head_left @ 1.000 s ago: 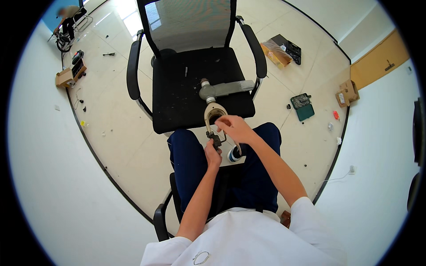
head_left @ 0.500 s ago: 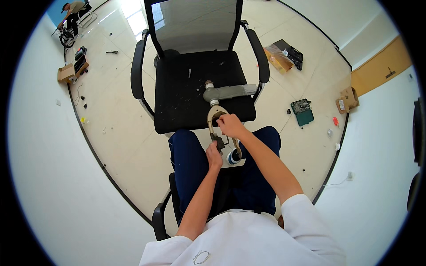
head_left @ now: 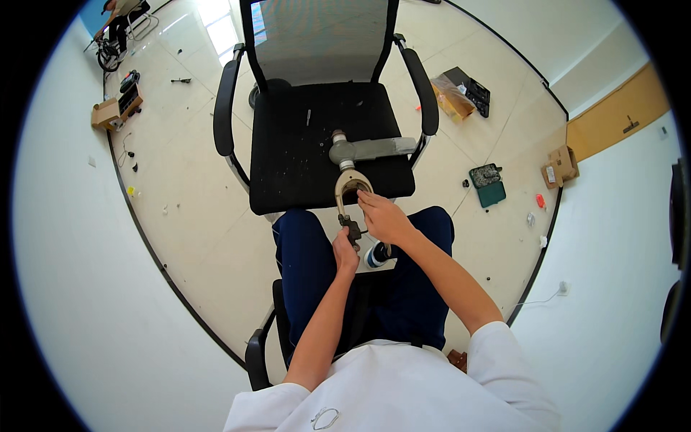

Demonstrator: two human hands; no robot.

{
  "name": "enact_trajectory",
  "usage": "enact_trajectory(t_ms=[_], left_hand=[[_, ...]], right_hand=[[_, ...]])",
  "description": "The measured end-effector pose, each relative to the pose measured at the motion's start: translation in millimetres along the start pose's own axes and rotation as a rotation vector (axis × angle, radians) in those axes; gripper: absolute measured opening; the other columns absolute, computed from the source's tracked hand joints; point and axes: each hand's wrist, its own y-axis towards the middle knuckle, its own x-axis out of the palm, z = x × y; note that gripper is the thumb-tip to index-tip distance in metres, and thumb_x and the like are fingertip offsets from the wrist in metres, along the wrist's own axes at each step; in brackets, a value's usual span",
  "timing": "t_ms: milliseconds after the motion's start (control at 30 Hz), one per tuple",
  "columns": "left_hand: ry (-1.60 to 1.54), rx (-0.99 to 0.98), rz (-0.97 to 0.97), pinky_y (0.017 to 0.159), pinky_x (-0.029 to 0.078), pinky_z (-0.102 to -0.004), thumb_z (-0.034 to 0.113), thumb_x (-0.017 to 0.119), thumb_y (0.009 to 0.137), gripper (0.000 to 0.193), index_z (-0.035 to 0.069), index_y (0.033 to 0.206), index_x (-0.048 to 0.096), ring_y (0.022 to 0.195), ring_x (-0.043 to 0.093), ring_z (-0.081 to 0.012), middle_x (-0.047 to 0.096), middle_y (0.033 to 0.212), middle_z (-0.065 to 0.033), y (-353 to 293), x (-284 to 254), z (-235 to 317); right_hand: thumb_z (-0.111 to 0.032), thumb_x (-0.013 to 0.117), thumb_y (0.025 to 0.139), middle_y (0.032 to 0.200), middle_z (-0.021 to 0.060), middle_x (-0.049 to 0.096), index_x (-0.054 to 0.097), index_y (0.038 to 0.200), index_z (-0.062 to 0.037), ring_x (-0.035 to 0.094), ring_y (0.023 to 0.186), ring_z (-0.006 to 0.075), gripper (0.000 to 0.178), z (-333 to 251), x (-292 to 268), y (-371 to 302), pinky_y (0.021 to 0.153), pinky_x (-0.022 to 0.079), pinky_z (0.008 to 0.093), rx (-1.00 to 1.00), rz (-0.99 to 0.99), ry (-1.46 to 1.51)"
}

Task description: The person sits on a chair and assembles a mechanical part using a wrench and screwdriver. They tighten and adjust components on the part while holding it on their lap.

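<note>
A tan metal bracket point(head_left: 350, 189) with a curved yoke end sticks up from between my knees, over the front edge of a black office chair seat point(head_left: 302, 155). My left hand point(head_left: 345, 250) is closed around a small dark part at the bracket's lower end. My right hand point(head_left: 384, 216) grips the right side of the yoke, fingers wrapped over it. A grey metal arm piece point(head_left: 371, 150) with a round joint lies on the seat just beyond the yoke. I sit on another chair, legs in dark blue trousers.
The black mesh-backed chair point(head_left: 317, 36) with armrests stands in front of me. On the pale floor lie a green case point(head_left: 489, 186), a cardboard box point(head_left: 560, 165), a dark tool case point(head_left: 468, 90) and a box point(head_left: 108, 111) at far left. A person point(head_left: 119, 11) crouches at far top left.
The view has shifted slightly; both hands stay on the bracket, with the right hand sliding a little lower along the yoke. The grey arm piece remains on the seat.
</note>
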Motion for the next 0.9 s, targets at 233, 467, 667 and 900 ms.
enact_trajectory(t_ms=[233,467,667,900], left_hand=[[-0.099,-0.11,0.081,0.039,0.025,-0.0289,0.048,0.045,0.089,0.041,0.009,0.083,0.055,0.044,0.036,-0.0119,0.041,0.058,-0.0006,-5,2,5],[-0.14,-0.139,0.006,0.039,0.022,-0.0283,0.052,0.04,0.091,0.042,0.013,0.08,0.049,0.04,0.031,-0.0112,0.038,0.053,0.002,-6,0,11],[-0.133,-0.107,0.011,0.038,0.023,-0.029,0.053,0.037,0.093,0.043,0.011,0.083,0.046,0.038,0.027,-0.0112,0.038,0.052,0.0014,-13,2,15],[-0.044,-0.085,0.052,0.037,0.021,-0.0278,0.055,0.032,0.093,0.041,0.016,0.092,0.046,0.038,0.028,-0.011,0.04,0.052,0.0006,-5,1,8]], right_hand=[[-0.011,0.052,0.08,0.114,0.0156,0.065,0.065,0.103,0.0063,0.058,0.112,0.0279,0.032,1,1,8,0.092,0.043,0.0392,0.02,-0.078,-0.089],[-0.019,0.056,0.077,0.089,0.0152,0.069,0.071,0.082,0.0016,0.064,0.094,0.0279,0.026,-4,1,34,0.078,0.048,0.0398,0.121,-0.288,-0.224],[-0.021,0.056,0.081,0.083,0.027,0.065,0.065,0.095,0.0062,0.064,0.08,0.0408,0.032,-10,13,46,0.076,0.052,0.0443,0.642,-0.046,0.326],[-0.025,0.058,0.079,0.093,0.0258,0.066,0.062,0.096,0.0069,0.063,0.092,0.0437,0.036,-16,46,69,0.082,0.049,0.0436,1.155,0.132,0.94]])
